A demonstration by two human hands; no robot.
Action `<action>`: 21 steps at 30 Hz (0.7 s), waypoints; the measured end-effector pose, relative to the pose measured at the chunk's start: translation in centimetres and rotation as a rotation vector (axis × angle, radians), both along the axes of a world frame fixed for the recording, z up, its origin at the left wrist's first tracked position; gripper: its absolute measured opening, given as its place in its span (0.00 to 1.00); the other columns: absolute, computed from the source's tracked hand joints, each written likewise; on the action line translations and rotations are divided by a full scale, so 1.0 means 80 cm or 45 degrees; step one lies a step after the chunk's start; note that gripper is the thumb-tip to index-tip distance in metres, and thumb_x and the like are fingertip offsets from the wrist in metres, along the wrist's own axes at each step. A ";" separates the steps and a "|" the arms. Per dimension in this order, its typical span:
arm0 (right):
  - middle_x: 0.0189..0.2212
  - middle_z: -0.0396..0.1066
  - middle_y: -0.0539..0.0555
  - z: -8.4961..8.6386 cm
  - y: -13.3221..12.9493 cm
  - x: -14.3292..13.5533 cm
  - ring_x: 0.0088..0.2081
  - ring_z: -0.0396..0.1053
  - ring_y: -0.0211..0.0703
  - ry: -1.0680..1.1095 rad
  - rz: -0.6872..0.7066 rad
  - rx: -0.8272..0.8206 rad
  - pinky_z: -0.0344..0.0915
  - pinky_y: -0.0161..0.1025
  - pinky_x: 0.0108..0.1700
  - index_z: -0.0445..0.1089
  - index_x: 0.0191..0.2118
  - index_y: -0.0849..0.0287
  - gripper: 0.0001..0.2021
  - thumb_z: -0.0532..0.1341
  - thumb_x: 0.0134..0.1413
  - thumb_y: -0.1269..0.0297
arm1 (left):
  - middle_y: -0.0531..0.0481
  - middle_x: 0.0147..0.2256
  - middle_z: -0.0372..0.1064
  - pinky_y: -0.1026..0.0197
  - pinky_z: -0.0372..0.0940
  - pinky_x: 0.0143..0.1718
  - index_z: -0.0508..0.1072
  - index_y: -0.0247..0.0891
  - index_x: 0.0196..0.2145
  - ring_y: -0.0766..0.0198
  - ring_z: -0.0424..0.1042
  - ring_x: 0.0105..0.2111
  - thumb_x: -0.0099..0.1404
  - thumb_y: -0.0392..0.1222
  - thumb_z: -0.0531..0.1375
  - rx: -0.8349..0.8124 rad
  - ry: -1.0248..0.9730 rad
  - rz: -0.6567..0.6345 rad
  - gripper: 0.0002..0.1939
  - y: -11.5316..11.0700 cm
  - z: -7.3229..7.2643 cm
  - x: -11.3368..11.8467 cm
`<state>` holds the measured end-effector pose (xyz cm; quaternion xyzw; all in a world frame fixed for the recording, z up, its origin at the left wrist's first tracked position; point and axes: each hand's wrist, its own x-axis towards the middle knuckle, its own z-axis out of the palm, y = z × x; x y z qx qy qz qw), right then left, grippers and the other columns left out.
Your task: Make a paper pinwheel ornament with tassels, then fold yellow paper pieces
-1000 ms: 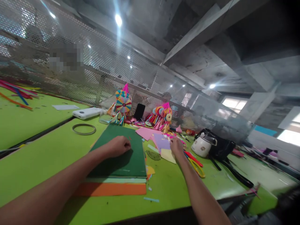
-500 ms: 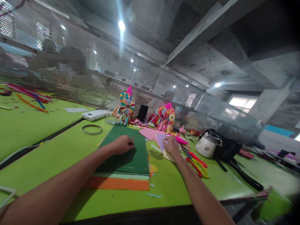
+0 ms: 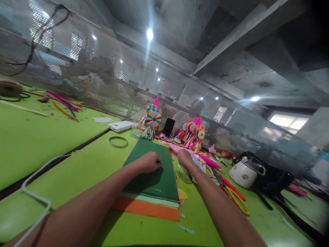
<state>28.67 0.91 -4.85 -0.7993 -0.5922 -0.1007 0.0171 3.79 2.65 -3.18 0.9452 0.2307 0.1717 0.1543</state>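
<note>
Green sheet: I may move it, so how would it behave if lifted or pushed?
The green sheet looks thin, so probably light and apt to bend. Lying flat over the orange sheet, it may slide if pushed. The left hand over it could hinder lifting.

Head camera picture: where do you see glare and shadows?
In the head view, a ceiling lamp flares into a pale streak and the window looks washed out; also in the head view, the left hand shadows the green sheet.

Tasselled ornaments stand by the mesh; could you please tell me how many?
2: the blue-yellow ornament left of the phone, and the pink-red ornament right of it; overlaps may hide more.
</note>
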 end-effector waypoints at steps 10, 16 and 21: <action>0.20 0.71 0.51 0.007 -0.027 0.040 0.26 0.68 0.40 0.327 -0.038 0.558 0.63 0.35 0.29 0.71 0.24 0.64 0.18 0.51 0.57 0.61 | 0.49 0.22 0.69 0.66 0.49 0.23 0.76 0.35 0.24 0.68 0.58 0.20 0.53 0.36 0.54 -0.029 -0.023 0.007 0.11 0.003 -0.004 0.003; 0.21 0.73 0.54 0.010 -0.035 0.036 0.23 0.68 0.40 0.557 0.036 0.764 0.62 0.33 0.24 0.72 0.27 0.63 0.18 0.50 0.55 0.58 | 0.50 0.23 0.70 0.66 0.50 0.23 0.76 0.35 0.25 0.68 0.59 0.21 0.54 0.37 0.53 -0.019 -0.018 0.013 0.11 0.003 -0.004 0.003; 0.26 0.75 0.58 0.011 -0.043 0.028 0.25 0.70 0.42 0.636 0.096 0.751 0.63 0.33 0.26 0.74 0.31 0.64 0.23 0.46 0.58 0.56 | 0.50 0.23 0.70 0.67 0.50 0.23 0.77 0.35 0.26 0.68 0.59 0.22 0.54 0.36 0.54 -0.024 -0.007 0.017 0.11 0.002 -0.002 0.002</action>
